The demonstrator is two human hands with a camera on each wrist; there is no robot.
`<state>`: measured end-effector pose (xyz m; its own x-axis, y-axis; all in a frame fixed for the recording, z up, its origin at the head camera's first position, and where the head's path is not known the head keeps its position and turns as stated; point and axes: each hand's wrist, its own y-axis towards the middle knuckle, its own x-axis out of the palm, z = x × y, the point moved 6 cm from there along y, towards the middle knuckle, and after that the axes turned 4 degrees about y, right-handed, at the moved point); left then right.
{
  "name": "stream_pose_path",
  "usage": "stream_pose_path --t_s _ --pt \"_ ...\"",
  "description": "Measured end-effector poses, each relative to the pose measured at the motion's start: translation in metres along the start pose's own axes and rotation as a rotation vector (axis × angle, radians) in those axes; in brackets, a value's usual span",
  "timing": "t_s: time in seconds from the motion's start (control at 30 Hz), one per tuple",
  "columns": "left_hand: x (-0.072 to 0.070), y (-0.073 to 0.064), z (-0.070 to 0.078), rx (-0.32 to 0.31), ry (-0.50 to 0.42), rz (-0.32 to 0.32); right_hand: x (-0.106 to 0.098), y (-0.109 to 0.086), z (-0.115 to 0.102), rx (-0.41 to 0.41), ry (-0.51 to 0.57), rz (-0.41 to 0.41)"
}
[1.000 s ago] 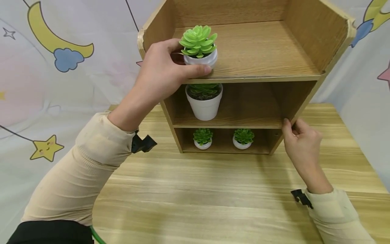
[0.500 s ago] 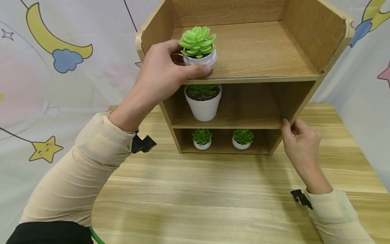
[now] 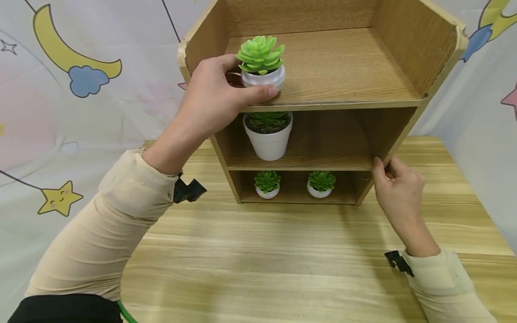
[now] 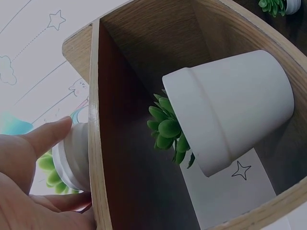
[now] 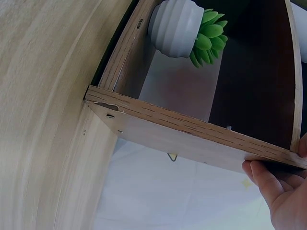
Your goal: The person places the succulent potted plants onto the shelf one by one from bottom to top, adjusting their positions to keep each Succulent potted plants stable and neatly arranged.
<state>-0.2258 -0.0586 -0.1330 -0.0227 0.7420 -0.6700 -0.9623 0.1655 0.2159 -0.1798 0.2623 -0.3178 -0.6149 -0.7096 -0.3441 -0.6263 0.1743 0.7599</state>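
My left hand (image 3: 218, 92) grips a small potted succulent (image 3: 261, 60) by its white pot, at the front left of the top shelf. In the left wrist view the thumb and fingers lie around that pot (image 4: 74, 155), right at the shelf board. My right hand (image 3: 400, 197) pinches the right side panel's front edge of the wooden shelf unit (image 3: 331, 106), level with the middle board; the right wrist view shows its fingers on the panel's outer face. Below the held plant, a larger white pot with a succulent (image 3: 268, 141) stands on the middle shelf.
Two small potted succulents, one left (image 3: 267, 185) and one right (image 3: 321, 184), stand on the bottom shelf. The unit rests on a wood-grain table (image 3: 258, 260). Behind hangs a pale cloth (image 3: 133, 107) with moons and stars. A green cable (image 3: 127, 312) shows at lower left.
The view has shifted very slightly, so everything sits a little further left. Both hands keep their hold and place on the pot and the panel.
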Motion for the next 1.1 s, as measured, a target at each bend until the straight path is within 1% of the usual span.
stream_pose_path --t_s 0.17,0.3,0.53,0.63,0.77,1.0,1.1 --pt "0.0005 0.0004 -0.0001 0.0 -0.003 -0.015 0.0011 -0.0002 -0.0007 0.041 0.014 0.017" --pt "0.0001 0.0003 -0.0001 -0.001 0.01 -0.018 0.0015 0.0001 -0.0026 0.016 0.006 0.019" --pt "0.0 0.0009 -0.0006 -0.012 0.051 -0.018 0.0002 -0.0002 0.0012 0.03 0.013 0.026" --pt "0.0003 0.0016 -0.0008 -0.021 0.069 -0.021 0.0 -0.0005 0.0017 0.015 0.015 0.014" --pt "0.0006 0.0018 -0.0008 -0.025 0.068 -0.024 0.0002 -0.0006 0.0009 0.004 0.013 0.006" --pt "0.0008 0.0017 -0.0008 -0.026 0.045 -0.024 -0.0008 0.0009 -0.0045 0.031 0.011 0.039" --pt "0.001 0.0019 -0.0003 -0.018 0.047 -0.025 -0.0012 0.0012 -0.0072 0.028 0.008 0.04"
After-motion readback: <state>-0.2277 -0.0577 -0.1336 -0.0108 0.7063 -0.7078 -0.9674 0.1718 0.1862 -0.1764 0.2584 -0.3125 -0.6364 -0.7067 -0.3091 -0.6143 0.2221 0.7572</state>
